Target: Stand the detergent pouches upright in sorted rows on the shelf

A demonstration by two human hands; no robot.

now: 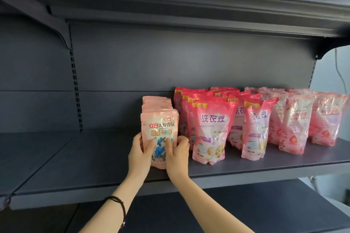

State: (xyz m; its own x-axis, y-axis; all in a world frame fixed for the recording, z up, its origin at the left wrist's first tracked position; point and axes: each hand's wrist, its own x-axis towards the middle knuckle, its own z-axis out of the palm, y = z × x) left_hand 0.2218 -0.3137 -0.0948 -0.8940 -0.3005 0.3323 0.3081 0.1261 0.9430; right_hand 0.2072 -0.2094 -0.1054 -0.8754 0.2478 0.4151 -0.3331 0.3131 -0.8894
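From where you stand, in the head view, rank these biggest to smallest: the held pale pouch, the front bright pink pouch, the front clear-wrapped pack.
1. The front bright pink pouch looks largest.
2. The pale pouch and the front clear-wrapped pack look about alike. The pack sits farther off to the side, so I will not rank them.
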